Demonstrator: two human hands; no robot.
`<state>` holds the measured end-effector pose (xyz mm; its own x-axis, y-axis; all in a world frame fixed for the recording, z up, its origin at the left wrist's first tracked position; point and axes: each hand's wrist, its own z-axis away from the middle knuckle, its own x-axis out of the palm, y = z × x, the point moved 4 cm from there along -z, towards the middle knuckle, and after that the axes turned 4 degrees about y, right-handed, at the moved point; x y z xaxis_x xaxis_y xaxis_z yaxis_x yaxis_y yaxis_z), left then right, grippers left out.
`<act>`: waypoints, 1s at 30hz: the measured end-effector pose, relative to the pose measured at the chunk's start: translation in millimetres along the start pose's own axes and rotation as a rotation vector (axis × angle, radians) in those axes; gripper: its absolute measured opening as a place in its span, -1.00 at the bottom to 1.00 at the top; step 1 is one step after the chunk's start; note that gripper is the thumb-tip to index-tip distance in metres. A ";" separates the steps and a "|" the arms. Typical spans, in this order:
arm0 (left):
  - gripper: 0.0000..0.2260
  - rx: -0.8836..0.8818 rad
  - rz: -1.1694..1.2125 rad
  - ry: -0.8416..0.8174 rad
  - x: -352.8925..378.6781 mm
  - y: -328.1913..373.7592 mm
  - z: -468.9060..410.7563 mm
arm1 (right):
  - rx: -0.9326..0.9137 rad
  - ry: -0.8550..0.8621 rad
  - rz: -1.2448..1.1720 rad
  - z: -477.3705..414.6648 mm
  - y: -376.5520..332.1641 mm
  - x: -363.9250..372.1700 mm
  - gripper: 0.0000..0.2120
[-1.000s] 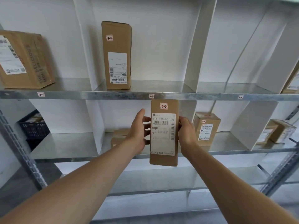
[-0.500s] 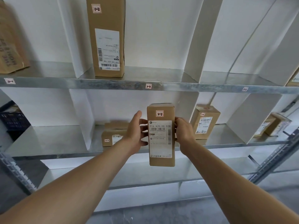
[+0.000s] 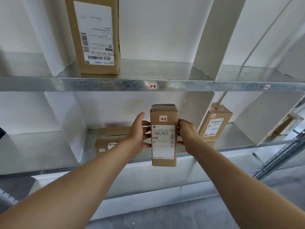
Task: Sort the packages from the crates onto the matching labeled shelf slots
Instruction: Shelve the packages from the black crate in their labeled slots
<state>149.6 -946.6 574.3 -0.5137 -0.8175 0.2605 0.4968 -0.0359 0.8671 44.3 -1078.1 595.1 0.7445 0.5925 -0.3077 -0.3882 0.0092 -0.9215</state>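
From the head view, the step in hand looks like placement. The package [image 3: 163, 138] is held upright in the air between both hands, in front of the middle opening of the lower shelf [image 3: 49, 167] and not yet resting on it. The left hand [image 3: 137, 134] clasps its left edge, fingers [image 3: 146, 123] curled onto the printed face and thumb raised beside the top. The right hand [image 3: 187, 134] clamps the right edge in the same way, so both sets of fingers are closed on the carton.

A handwritten tag [image 3: 163, 118] near the package's top reads 2-2. The same mark shows on the slot label [image 3: 153, 86], stuck to the front edge of the upper shelf [image 3: 82, 84] directly above. A low box [image 3: 112, 138] lying in the opening behind the left hand carries a 2-2 sticker too (a fair hint that the label names the bay beneath it, not the one above).

A tall box [image 3: 95, 35] stands on the upper shelf, and another carton [image 3: 214, 123] sits at the right of the lower level, by a divider.

The next move probably calls for pushing the package forward past the shelf lip and lowering it onto bare metal right of the low box. It needs to stay level so its narrow base doesn't tip when the fingers let go.
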 end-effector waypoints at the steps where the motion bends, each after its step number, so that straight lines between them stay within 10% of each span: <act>1: -0.45 -0.005 -0.001 -0.002 -0.3 0.1 -4.6 | 0.008 0.006 0.002 -3.2 0.6 1.6 -0.60; 30: -0.49 -0.049 0.032 0.193 14.7 1.8 -106.9 | 0.036 -0.187 0.044 -133.2 6.7 28.4 -0.39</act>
<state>217.7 -1020.1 534.2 -0.3562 -0.9134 0.1970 0.5464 -0.0326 0.8369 135.1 -1168.6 548.6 0.6134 0.7326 -0.2949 -0.4400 0.0070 -0.8980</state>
